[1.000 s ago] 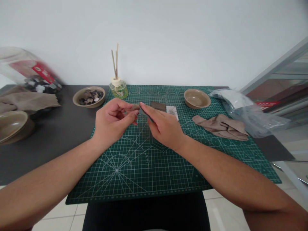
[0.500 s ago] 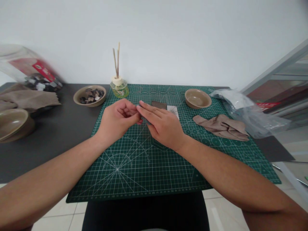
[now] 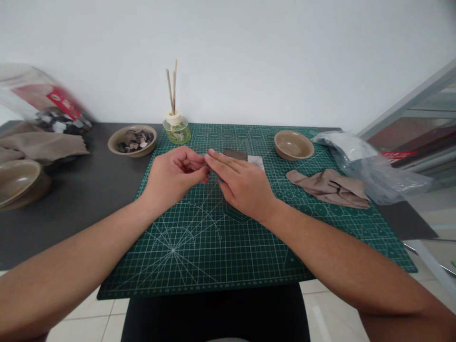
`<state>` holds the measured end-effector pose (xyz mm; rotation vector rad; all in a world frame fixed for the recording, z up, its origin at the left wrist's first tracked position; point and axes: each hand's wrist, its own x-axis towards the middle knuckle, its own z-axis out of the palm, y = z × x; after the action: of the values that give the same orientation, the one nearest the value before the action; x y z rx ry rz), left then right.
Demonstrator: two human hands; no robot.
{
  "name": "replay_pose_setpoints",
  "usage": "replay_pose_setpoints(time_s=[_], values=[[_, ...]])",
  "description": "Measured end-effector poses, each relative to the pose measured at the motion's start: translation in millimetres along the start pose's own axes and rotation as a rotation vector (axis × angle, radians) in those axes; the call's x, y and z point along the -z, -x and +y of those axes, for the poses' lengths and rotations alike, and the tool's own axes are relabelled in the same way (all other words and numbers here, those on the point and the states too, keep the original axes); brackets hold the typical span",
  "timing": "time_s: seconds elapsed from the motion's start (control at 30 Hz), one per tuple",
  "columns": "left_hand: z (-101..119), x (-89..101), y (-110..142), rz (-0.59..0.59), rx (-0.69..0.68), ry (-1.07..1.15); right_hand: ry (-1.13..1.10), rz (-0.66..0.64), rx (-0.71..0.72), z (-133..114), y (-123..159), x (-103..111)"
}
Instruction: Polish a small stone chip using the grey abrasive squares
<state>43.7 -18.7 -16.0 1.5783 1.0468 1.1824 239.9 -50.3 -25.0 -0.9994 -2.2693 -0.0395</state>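
Left hand (image 3: 174,171): thumb and finger pinching, contents hidden between fingertips. Right hand (image 3: 245,186): nearly flat, grip unclear; blue-edged piece (image 3: 220,180) just beneath. Advisable: steady pinch, light even pressure.

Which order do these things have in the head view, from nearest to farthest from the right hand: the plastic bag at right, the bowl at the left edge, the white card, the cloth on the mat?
1. White card: just beyond the right hand.
2. Cloth: right of it, on the mat.
3. Plastic bag: farther right.
4. Bowl: far left.
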Motion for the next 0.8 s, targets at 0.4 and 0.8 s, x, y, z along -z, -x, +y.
replay_pose_setpoints(time_s=[0.4, 0.8], values=[[3.0, -0.2, 3.8, -0.042, -0.037, -0.029, 0.007, 0.116, 0.077, 4.8, -0.9, -1.5], [10.9, -2.8, 10.9, 0.019, -0.139, -0.033, -0.037, 0.173, 0.063, 3.4, 0.1, 3.6]])
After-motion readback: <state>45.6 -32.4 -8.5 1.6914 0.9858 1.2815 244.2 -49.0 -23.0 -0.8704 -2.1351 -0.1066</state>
